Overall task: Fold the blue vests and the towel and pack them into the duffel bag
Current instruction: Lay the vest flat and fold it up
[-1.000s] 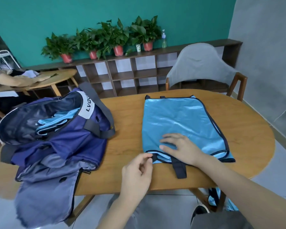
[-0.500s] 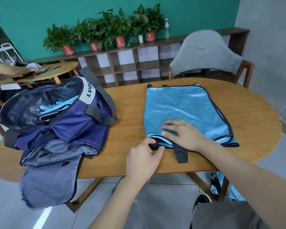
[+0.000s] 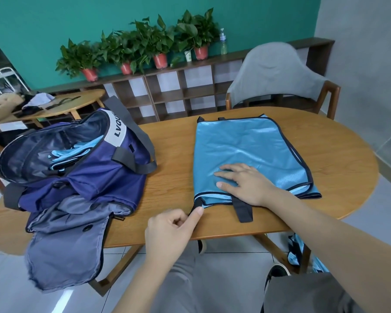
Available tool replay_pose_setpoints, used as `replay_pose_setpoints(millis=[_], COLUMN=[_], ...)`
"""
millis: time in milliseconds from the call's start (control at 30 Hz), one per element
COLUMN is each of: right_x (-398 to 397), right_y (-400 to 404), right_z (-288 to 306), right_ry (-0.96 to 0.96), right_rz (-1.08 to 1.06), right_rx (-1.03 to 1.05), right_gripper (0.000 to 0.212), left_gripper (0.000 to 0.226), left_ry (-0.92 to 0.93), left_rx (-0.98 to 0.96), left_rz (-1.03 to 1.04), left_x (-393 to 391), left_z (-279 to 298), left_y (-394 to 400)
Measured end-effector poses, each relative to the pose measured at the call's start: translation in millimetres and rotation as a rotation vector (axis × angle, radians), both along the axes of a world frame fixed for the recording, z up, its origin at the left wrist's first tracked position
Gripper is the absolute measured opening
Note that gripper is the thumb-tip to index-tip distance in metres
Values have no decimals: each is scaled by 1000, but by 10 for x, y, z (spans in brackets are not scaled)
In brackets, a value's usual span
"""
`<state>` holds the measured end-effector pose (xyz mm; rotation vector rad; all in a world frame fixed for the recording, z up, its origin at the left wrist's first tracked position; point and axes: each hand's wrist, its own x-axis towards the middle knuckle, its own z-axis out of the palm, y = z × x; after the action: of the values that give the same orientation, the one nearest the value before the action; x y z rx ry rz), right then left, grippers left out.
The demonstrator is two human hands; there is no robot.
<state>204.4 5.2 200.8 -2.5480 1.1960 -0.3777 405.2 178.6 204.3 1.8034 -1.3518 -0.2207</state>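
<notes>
While you face the wooden table [image 3: 339, 154], open duffel bag [image 3: 81, 177] at left with white band reading "LVQU", folded blue vest [image 3: 246, 150] at centre, your right hand [image 3: 246, 184] flat on it, fingers straight, your left hand [image 3: 169, 231] pinching its dark corner strap [image 3: 195, 203].

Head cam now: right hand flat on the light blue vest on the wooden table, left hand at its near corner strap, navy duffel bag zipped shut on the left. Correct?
One error: the navy duffel bag is not zipped shut. The head view shows it open, with light blue fabric inside. The rest holds: the right hand lies flat on the light blue vest on the wooden table, and the left hand is at its near corner strap.
</notes>
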Motion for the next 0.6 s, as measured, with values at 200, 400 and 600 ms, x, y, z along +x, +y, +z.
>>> replay_pose_setpoints(millis=[200,400,600], right_x=[4,26,38], right_y=[15,38,112], right_z=[2,27,56], right_ry=[16,47,47], right_rz=[0,4,26], right_rx=[-15,-35,-78], right_gripper=[57,60,50], left_gripper=[44,17,24], left_ry=[-33,-152,-151], left_rx=[177,-89,150], left_rz=[145,26,-390], left_x=[-69,-207,-316], left_z=[157,458,546], left_y=[49,-224,-1056])
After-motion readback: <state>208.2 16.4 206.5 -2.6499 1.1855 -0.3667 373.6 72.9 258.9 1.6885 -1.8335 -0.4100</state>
